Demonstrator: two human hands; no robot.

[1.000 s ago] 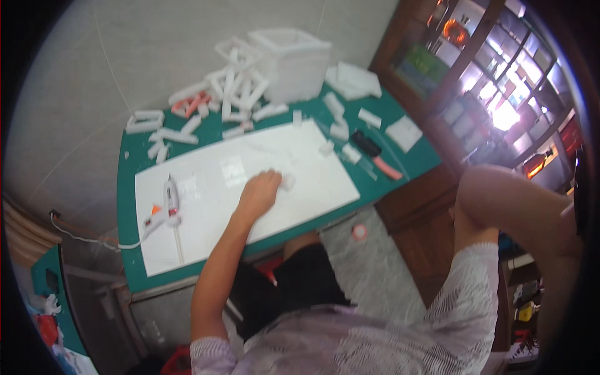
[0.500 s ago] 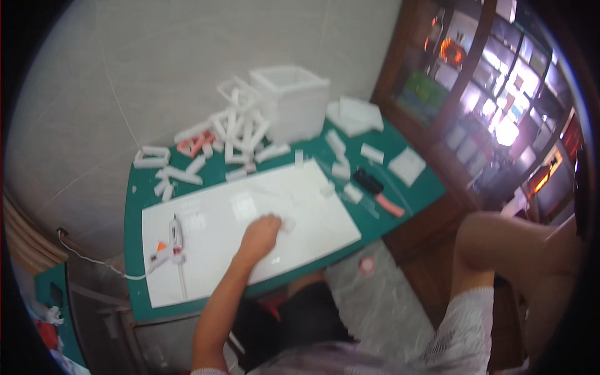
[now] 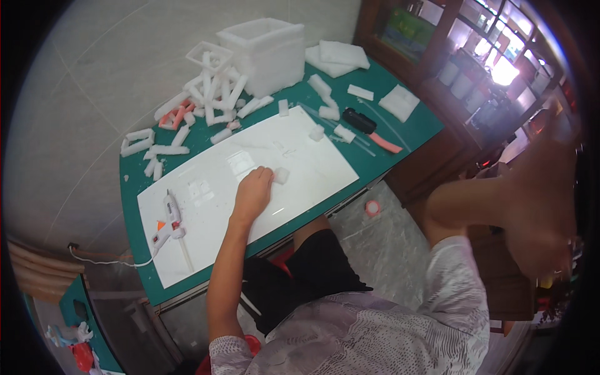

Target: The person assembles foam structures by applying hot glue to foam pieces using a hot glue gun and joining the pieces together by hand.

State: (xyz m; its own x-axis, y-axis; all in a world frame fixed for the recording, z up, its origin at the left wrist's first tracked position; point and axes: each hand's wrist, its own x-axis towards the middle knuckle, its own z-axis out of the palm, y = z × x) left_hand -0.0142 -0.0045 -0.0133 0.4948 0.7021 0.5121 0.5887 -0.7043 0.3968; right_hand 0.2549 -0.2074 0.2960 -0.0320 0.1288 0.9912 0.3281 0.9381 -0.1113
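My left hand (image 3: 254, 190) is closed, resting on the glossy white board (image 3: 312, 159). Its fingertips pinch the edge of a small white foam piece (image 3: 282, 175). On the right, my right arm is bent and raised close to the camera. My right hand (image 3: 539, 240) is large and blurred at the picture's edge, so its fingers cannot be made out. A white hot glue gun (image 3: 170, 219) lies on the board's left part with a glue stick beside it. Near the board's right corner are a black brush-like tool with a pink handle (image 3: 381, 140) and a foam block (image 3: 317, 132).
The board lies on a green table (image 3: 415, 134). Behind it stand a white foam box (image 3: 269, 62), a pile of white foam frames (image 3: 215, 94), pink foam strips (image 3: 177, 115) and flat foam slabs (image 3: 340, 56). A cord (image 3: 112, 263) runs to the wall. A glass-doored cabinet (image 3: 406, 31) stands right.
My view has tilted down, so the table appears higher and more of my shirt shows. My left hand stays on the foam piece. My raised right arm reaches further into view.
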